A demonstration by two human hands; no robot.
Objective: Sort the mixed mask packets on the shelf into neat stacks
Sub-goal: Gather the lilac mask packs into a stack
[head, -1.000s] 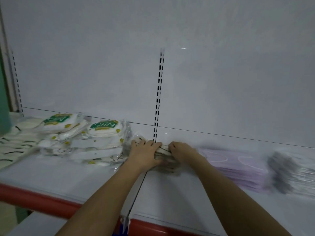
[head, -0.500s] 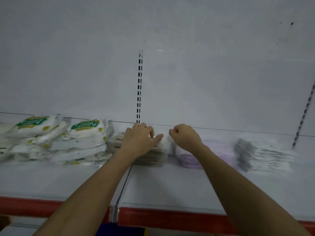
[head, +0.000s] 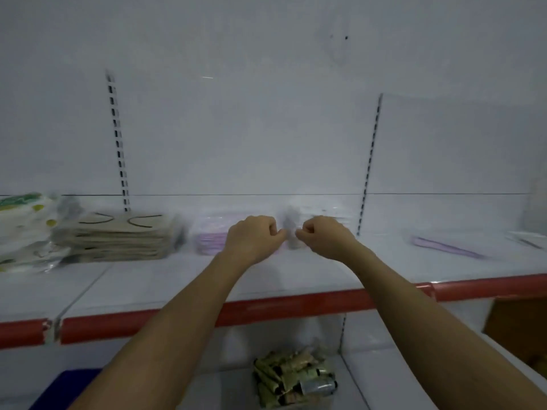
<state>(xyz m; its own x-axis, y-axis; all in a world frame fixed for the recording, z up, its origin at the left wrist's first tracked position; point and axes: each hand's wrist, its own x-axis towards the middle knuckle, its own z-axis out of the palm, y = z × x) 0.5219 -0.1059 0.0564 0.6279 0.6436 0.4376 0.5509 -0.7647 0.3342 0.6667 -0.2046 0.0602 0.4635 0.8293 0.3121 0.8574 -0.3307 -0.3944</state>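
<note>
Your left hand and right hand were raised side by side over the white shelf, knuckles toward the camera, in front of the pink mask packet stack and the grey-white packet stack. On both hands your fingers were curled in toward the palm. Motion blur hid the fingertips, so whether they pinched a packet edge or closed on nothing could not be told.

The remaining sorted stock lay to your left: the beige mask packet stack stood just beside the pink one, and the green-printed packet pile stood at the far left edge. A loose pink packet lay flat and well apart to your right.

Handling judgement:
- The packets appeared thin, light and flexible, sealed in clear film; expect a slippery surface and sliding between layers.
- A tall stack would likely shear if pushed from the top only.
- Preferred hold: flat palms on both short ends of a stack, squeezing inward, with pressure low on the stack.
- For a single packet, a pinch at the film edge would serve; the contents looked soft and not fragile.
</note>
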